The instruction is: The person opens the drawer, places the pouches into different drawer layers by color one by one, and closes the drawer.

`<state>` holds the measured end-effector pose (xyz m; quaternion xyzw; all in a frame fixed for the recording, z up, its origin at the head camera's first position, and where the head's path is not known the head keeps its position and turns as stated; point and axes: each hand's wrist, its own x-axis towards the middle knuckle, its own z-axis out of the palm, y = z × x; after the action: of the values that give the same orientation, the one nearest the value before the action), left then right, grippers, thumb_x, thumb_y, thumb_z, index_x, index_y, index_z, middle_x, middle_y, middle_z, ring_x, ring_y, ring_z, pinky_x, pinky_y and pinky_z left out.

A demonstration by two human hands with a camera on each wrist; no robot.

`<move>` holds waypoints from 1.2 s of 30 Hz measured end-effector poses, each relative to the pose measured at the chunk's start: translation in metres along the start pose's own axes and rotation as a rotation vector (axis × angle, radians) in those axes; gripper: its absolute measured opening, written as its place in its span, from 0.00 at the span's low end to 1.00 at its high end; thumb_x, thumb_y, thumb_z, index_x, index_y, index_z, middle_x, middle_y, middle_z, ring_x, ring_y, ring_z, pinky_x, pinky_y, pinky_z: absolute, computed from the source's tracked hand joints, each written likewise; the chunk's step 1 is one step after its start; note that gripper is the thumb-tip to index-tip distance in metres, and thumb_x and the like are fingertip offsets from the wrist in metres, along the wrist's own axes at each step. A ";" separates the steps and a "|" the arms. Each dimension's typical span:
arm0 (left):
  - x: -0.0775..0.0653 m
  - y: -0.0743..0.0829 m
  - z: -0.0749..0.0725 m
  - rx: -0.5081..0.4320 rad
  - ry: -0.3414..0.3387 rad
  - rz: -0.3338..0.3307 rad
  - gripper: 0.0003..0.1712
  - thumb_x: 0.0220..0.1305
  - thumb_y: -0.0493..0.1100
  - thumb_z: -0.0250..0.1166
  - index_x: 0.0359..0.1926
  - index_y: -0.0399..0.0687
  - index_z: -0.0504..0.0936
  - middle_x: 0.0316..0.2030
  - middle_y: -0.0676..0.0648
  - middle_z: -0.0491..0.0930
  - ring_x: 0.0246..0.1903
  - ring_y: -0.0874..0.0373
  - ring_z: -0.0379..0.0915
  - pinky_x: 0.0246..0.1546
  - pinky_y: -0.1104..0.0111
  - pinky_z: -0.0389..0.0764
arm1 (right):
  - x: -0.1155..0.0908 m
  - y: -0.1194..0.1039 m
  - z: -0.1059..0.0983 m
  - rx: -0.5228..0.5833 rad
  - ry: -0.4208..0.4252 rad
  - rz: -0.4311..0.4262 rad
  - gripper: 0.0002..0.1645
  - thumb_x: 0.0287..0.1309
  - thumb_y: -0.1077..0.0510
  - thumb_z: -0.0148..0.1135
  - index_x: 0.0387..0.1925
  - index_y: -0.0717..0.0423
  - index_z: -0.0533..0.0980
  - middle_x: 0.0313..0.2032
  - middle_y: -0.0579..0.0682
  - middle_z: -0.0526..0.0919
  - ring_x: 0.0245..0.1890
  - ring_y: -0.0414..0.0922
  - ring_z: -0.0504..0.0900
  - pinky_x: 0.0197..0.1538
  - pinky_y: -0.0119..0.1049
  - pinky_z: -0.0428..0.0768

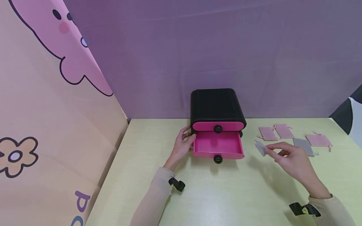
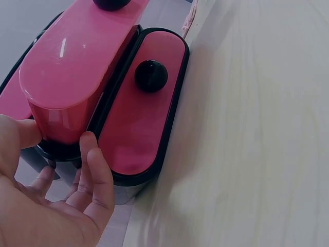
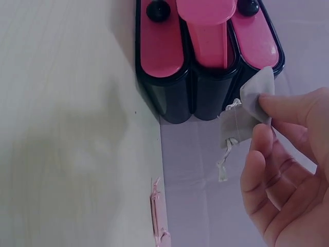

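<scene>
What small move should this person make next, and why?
Probably move the small grey fabric pouch leftward over the pulled-out pink plastic drawer: the right hand pinches that pouch to the drawer's right, and the drawer stands open, with the left hand at the side of the black, rounded drawer unit.

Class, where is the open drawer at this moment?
In the head view, the open drawer juts from the black unit, just right of centre, below the closed top drawer, with the left hand at its left side.
</scene>
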<state>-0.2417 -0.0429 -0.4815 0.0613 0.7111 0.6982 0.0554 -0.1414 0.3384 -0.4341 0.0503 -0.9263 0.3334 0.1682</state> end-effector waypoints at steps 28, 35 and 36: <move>0.001 -0.002 0.000 -0.005 0.000 0.007 0.34 0.79 0.48 0.62 0.80 0.55 0.63 0.72 0.35 0.72 0.41 0.53 0.84 0.38 0.66 0.87 | 0.007 -0.030 0.010 0.089 0.034 -0.113 0.10 0.61 0.60 0.77 0.45 0.54 0.91 0.39 0.13 0.77 0.23 0.30 0.80 0.21 0.29 0.70; 0.001 -0.002 0.000 0.001 0.001 -0.001 0.34 0.79 0.49 0.62 0.80 0.56 0.64 0.71 0.36 0.72 0.42 0.52 0.84 0.39 0.66 0.87 | 0.009 -0.037 0.013 0.112 0.036 -0.136 0.09 0.61 0.61 0.77 0.44 0.53 0.91 0.41 0.14 0.78 0.23 0.30 0.81 0.22 0.28 0.71; 0.001 -0.002 -0.001 0.002 0.001 -0.002 0.34 0.79 0.49 0.62 0.80 0.57 0.64 0.71 0.36 0.72 0.42 0.52 0.84 0.39 0.66 0.87 | 0.010 -0.038 0.013 0.111 0.037 -0.139 0.09 0.61 0.61 0.78 0.44 0.52 0.91 0.41 0.14 0.78 0.23 0.30 0.81 0.23 0.28 0.71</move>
<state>-0.2427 -0.0433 -0.4839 0.0602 0.7118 0.6976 0.0557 -0.1465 0.3011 -0.4179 0.1174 -0.8974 0.3728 0.2047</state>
